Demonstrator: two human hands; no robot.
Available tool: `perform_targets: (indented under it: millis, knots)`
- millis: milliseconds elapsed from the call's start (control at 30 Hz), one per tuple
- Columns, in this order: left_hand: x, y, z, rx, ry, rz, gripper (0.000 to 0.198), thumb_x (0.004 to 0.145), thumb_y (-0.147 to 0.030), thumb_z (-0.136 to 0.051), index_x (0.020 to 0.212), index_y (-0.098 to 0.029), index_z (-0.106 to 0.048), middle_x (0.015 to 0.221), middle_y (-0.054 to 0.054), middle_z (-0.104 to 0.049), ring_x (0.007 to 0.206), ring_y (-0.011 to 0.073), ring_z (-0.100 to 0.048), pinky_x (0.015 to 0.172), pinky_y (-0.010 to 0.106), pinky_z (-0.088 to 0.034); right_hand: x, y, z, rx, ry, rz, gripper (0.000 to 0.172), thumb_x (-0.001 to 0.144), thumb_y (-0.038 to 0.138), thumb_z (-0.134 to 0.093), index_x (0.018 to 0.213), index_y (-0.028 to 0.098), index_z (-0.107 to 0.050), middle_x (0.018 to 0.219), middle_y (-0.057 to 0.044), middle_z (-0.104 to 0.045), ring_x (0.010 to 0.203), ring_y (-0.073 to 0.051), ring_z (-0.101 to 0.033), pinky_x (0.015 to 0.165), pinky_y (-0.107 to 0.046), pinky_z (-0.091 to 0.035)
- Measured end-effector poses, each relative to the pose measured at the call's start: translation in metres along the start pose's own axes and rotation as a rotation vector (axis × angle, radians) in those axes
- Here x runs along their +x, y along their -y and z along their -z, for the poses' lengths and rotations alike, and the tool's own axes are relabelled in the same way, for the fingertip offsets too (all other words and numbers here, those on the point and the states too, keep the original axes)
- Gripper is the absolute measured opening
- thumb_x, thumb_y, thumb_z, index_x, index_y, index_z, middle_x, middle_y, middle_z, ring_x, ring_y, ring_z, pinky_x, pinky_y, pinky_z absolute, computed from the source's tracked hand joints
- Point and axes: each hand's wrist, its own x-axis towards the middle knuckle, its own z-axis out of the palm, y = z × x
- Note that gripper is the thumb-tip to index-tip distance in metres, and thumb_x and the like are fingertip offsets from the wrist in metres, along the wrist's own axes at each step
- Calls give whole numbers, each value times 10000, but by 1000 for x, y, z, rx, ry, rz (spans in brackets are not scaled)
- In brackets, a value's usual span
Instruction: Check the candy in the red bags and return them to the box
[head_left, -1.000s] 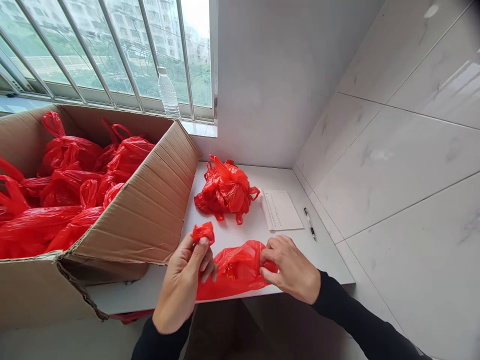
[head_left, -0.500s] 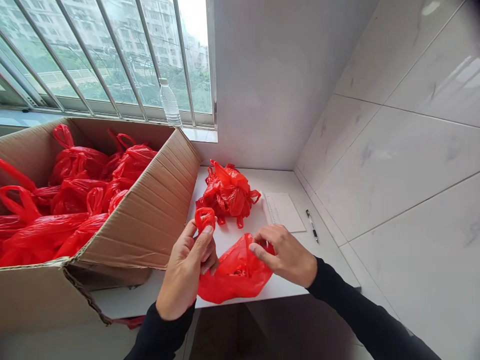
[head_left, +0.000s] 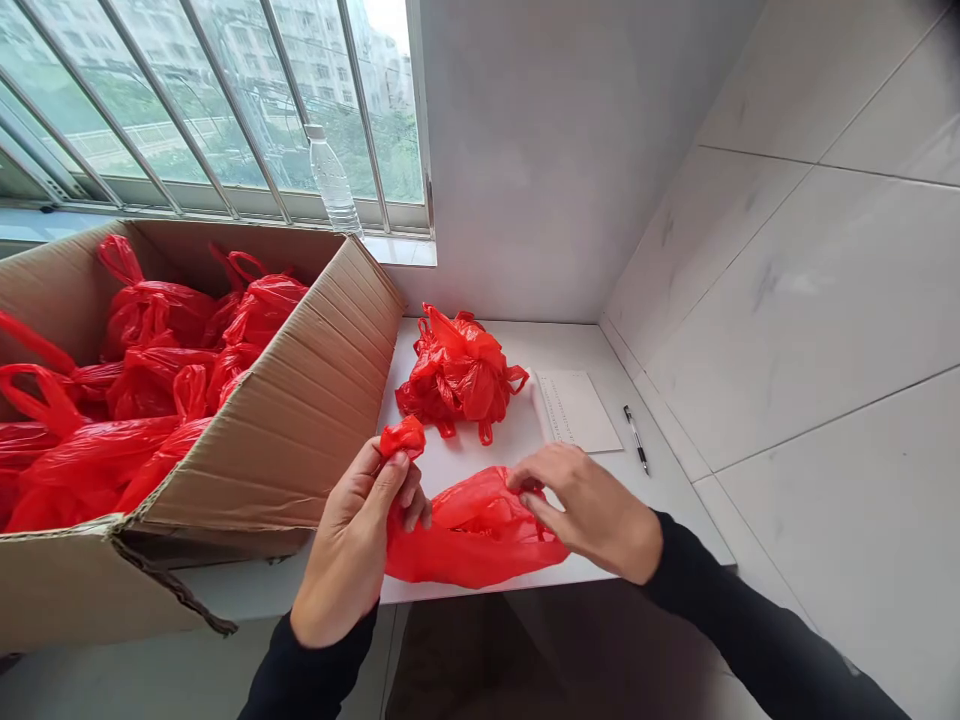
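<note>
A red plastic bag [head_left: 480, 545] stretches between my hands over the front edge of the white tabletop [head_left: 487, 465]. My left hand [head_left: 360, 525] is closed round one gathered end, and a crumpled tuft of the bag pokes up above the thumb. Thumb and fingers of my right hand [head_left: 581, 505] pinch the opposite side by the rim. The bag's mouth gapes slightly between them; what lies inside is not clear. Just beyond my hands sits a heap of crumpled red plastic bags [head_left: 465, 375].
At the left stands a large cardboard box [head_left: 300, 390] holding several filled red bags [head_left: 157, 310]. Paper sheets [head_left: 577, 412] and a pen [head_left: 636, 440] lie at the right, by the tiled wall. A plastic bottle [head_left: 334, 185] stands on the sill before the barred window.
My hands have drawn apart, pulling the bag wider. The loop above my left thumb has become a crumpled tuft. The view has shifted slightly.
</note>
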Motion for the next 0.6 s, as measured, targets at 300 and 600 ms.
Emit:
perform_targets:
  millis: [300, 600]
  knots:
    - [-4, -14, -36, 481, 358, -28, 437, 827, -345, -691, 1214, -256, -509, 965, 17, -551, 939, 188, -542, 807, 294, -464, 35, 43, 48, 188, -73, 301, 276, 946, 50, -490, 1140, 131, -669, 1034, -76, -697, 916, -163, -638, 827, -303, -534]
    - [18, 0, -30, 239, 377, 102, 451, 929, -537, -492, 643, -208, -377, 547, -83, -249, 471, 67, -219, 463, 241, -239, 41, 22, 40, 252, -113, 254, 464, 955, 239, -581, 1405, 214, -470, 1314, -76, -597, 1249, -194, -514, 1069, -401, -433]
